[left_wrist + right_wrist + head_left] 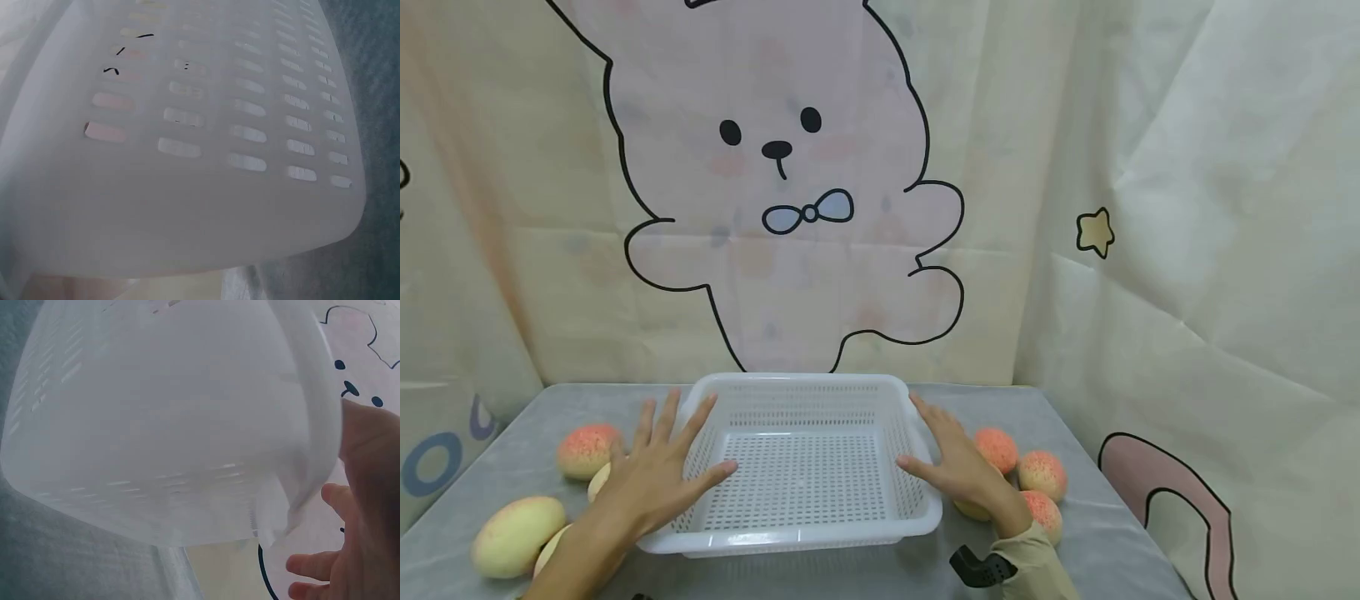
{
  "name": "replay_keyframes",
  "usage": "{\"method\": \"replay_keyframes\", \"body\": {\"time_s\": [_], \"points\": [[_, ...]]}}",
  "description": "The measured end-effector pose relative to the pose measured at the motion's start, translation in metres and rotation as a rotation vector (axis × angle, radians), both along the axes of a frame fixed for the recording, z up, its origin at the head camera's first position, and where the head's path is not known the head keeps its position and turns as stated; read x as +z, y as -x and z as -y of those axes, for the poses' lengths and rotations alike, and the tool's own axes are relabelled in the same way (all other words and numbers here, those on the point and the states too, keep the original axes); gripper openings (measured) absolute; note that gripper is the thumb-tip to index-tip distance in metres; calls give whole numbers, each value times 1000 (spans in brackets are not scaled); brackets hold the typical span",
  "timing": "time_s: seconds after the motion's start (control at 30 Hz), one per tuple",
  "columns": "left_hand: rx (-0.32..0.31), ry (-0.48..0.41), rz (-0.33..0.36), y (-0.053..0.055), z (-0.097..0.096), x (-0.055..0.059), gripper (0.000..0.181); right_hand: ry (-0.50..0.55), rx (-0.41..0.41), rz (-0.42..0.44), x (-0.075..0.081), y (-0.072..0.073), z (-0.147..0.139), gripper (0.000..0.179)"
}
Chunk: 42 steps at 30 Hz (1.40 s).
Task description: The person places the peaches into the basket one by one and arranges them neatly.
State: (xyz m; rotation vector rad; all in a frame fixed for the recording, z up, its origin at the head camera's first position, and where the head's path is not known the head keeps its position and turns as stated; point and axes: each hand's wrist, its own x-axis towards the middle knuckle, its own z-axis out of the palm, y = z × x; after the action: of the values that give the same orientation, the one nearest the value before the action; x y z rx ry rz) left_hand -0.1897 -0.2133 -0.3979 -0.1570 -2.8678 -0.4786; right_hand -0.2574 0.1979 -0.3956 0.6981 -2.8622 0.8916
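Observation:
A white plastic basket with slotted walls and a perforated bottom stands on the grey cloth, with nothing inside. Over its left rim my left hand is spread wide, thumb reaching across the inside. My right hand is at the right rim, fingers extended along it and thumb pointing inward over the edge. In the left wrist view the basket's slotted side fills most of the picture and the hand is out of sight. The right wrist view shows the basket wall with my right fingers beyond the rim.
Left of the basket lie a red-and-yellow peach, a pale yellow fruit and others partly behind my left arm. Several peaches sit beside my right forearm. A printed curtain hangs behind the grey-covered table.

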Motion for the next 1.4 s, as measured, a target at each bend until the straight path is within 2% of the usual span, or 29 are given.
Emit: {"method": "replay_keyframes", "body": {"time_s": [0.2,0.3,0.43,0.53,0.77,0.9,1.07,1.23,1.4], "points": [[-20,-26,-11,-1,0,-2,100,115,42,91,-5,1,-1,93],[-38,-46,-13,-3,-1,-3,103,153,30,130,-9,1,-1,89],[-48,-43,-30,-3,1,-3,105,162,-6,110,-14,1,-1,79],[-57,-47,-43,-2,4,-2,104,172,9,105,-16,3,-2,72],[-79,-117,-60,2,16,9,97,211,114,155,-18,11,-7,61],[-91,-156,-54,3,27,14,89,258,169,211,-18,13,-10,58],[-83,-199,-2,1,39,22,90,309,199,281,-16,13,-11,59],[-45,-204,43,-4,53,28,94,309,214,294,-17,13,-12,59],[-49,-244,66,-6,74,38,87,323,214,307,-15,17,-13,61]]}}
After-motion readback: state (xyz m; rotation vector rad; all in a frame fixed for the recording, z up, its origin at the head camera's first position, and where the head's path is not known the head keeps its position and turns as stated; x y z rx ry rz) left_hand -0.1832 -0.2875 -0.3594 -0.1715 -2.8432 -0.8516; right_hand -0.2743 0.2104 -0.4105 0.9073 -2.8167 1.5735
